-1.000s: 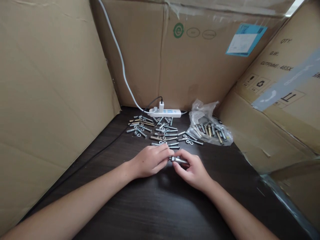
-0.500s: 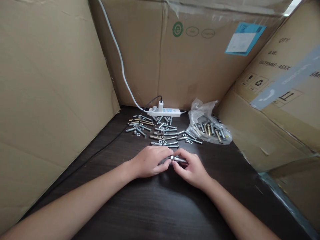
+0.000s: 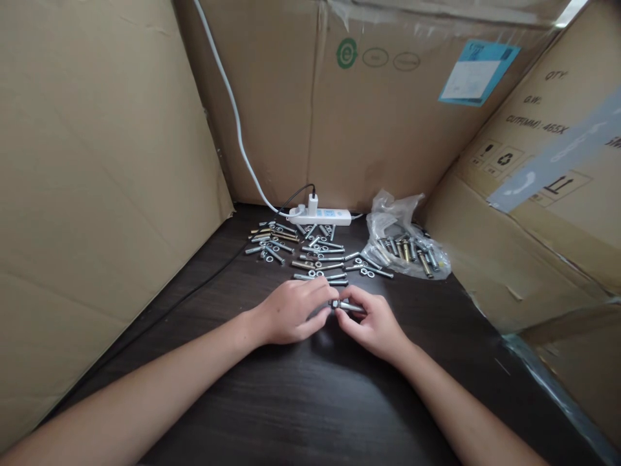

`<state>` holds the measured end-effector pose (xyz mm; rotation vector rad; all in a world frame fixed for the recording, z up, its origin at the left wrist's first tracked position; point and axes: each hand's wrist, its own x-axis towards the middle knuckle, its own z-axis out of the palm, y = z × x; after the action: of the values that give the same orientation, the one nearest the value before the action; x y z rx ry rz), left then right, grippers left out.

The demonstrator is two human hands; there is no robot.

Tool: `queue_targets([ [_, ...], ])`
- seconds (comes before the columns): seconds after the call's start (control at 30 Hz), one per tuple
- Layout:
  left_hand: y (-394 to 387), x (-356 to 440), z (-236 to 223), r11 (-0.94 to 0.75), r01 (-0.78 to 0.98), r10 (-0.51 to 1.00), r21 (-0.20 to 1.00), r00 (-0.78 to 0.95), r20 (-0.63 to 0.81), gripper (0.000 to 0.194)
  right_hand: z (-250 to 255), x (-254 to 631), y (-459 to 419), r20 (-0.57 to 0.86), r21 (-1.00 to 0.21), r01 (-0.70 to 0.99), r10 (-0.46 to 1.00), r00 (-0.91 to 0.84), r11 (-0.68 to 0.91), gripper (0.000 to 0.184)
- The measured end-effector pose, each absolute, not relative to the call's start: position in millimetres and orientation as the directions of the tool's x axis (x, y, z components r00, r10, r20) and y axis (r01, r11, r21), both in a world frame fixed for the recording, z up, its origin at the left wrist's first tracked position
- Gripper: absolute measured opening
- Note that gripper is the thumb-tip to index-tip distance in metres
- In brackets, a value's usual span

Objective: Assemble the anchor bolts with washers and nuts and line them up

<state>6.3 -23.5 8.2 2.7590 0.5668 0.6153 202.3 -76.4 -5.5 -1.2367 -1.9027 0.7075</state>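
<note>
Between my hands, just above the dark table (image 3: 301,414), an expansion bolt (image 3: 352,307) lies nearly level, with a hex nut (image 3: 336,303) on its left end. My right hand (image 3: 376,323) is closed around its silver sleeve, thumb below and forefinger above. My left hand (image 3: 294,314) pinches at the nut end with thumb and fingertips; the very tip there is partly hidden by the fingers. Right behind my hands lie loose bolts and sleeves (image 3: 331,257) in rows, with washers and nuts (image 3: 367,273) among them.
A clear plastic bag (image 3: 395,226) holding more expansion bolts lies at the back right. A white power strip (image 3: 332,217) with a plugged-in charger stands behind the parts. A black cable (image 3: 208,283) crosses the table's left side. Cardboard walls (image 3: 262,129) enclose left, back and right.
My left thumb and fingers shift slightly around the nut end, while my right hand keeps its hold on the sleeve. The loose parts stay where they were.
</note>
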Motion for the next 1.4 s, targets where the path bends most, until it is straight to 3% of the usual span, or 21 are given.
queue_targets([
  [0.5, -20.8, 9.9, 4.0, -0.888, 0.328, 0.428, 0.323, 0.846, 0.319, 0.022, -6.2, 199.0, -79.6, 0.302, -0.755, 0.511, 0.910, -0.285, 0.411, 0.006],
  [0.77, -22.6, 6.3, 8.0, -0.866, 0.353, 0.487, 0.355, 0.757, 0.435, 0.016, -4.6, 200.3, -78.0, 0.295, -0.782, 0.499, 0.927, -0.232, 0.374, 0.005],
  [0.9, -23.0, 7.1, 6.0, -0.900, 0.286, 0.408, 0.328, 0.818, 0.405, 0.017, -5.6, 200.5, -78.4, 0.275, -0.812, 0.473, 0.938, -0.210, 0.343, 0.006],
  [1.23, -21.8, 9.9, 4.6, -0.878, 0.327, 0.444, 0.349, 0.830, 0.339, 0.014, -7.9, 199.8, -79.0, 0.263, -0.814, 0.478, 0.943, -0.205, 0.331, 0.006],
  [1.4, -21.4, 11.9, 4.4, -0.876, 0.368, 0.462, 0.311, 0.825, 0.325, 0.026, -7.2, 198.8, -79.8, 0.281, -0.771, 0.512, 0.924, -0.260, 0.379, 0.007],
])
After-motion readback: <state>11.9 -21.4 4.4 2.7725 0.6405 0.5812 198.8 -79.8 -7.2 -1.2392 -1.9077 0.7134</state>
